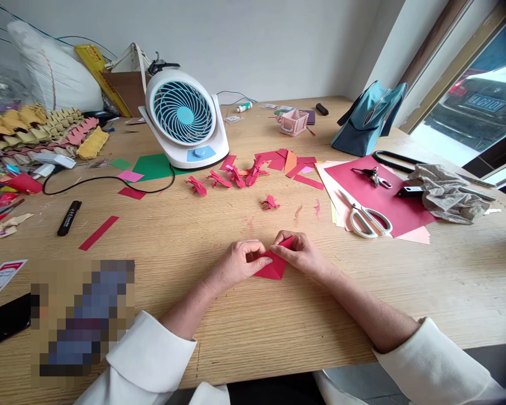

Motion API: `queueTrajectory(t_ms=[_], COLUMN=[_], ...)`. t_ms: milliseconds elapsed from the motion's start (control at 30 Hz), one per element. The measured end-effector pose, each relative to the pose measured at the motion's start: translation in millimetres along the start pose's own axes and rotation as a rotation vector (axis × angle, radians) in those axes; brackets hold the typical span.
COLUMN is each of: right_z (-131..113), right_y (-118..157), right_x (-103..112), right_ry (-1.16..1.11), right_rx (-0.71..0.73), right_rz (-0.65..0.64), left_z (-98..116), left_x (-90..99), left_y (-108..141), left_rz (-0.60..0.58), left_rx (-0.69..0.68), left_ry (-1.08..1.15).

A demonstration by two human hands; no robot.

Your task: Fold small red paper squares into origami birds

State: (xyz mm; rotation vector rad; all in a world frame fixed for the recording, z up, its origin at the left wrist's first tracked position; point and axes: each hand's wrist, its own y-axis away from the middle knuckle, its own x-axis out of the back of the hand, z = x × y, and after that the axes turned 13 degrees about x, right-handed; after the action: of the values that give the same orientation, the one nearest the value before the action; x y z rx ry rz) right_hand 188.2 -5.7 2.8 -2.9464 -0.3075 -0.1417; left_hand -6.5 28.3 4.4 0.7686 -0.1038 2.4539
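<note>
Between my two hands is a small folded piece of red paper [274, 269], held just above or on the wooden table near its front. My left hand [241, 260] pinches its left upper edge between thumb and fingers. On the other side my right hand [301, 256] grips the upper right corner, thumb across the front. One folded red paper figure [270, 202] sits a little beyond my hands. Farther back, several more red folded figures [236, 176] stand in a row in front of the fan.
A white fan [185, 115] stands at the back, its black cord [109, 183] curving left. Scissors [369, 219] lie on stacked paper sheets [405, 197] at right, beside a crumpled grey cloth [449, 194]. At left are a black marker [69, 218] and a red paper strip [99, 233].
</note>
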Motion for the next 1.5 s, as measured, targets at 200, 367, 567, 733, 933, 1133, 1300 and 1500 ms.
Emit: queueTrajectory(t_ms=[200,367,567,733,933,1133,1300,1500], right_z=[-1.3,-5.4,-6.3,-2.9,0.0,0.1,-1.5,-2.4], right_y=[0.8,0.6,0.2,0.3,1.8,1.0,1.0,1.1], right_x=[0.6,-1.0,-2.4,-2.1,-3.2,-2.9,-2.8,-2.5], right_ry=[0.029,0.033,0.056,0.060,0.090,0.127,0.124,0.120], right_rx=[0.009,0.021,0.030,0.032,0.053,0.053,0.049,0.050], right_rz=[-0.003,0.002,-0.003,-0.019,-0.069,-0.071,-0.066,-0.052], left_z=[-2.4,-4.0,-9.3,-4.8,-0.9,-3.3,-7.5,-5.0], left_x=[0.5,-1.0,-2.6,-2.0,-2.2,-1.9,-1.4,2.1], left_y=[-1.0,-2.0,-3.6,-2.5,-1.5,-2.4,-3.6,-4.1], left_rz=[-0.054,-0.062,-0.039,-0.024,0.006,0.000,-0.018,-0.052], left_rx=[0.056,0.096,0.030,0.020,-0.012,-0.033,-0.082,-0.096], left_ry=[-0.003,-0.013,-0.117,-0.153,-0.175,-0.170,-0.132,-0.116])
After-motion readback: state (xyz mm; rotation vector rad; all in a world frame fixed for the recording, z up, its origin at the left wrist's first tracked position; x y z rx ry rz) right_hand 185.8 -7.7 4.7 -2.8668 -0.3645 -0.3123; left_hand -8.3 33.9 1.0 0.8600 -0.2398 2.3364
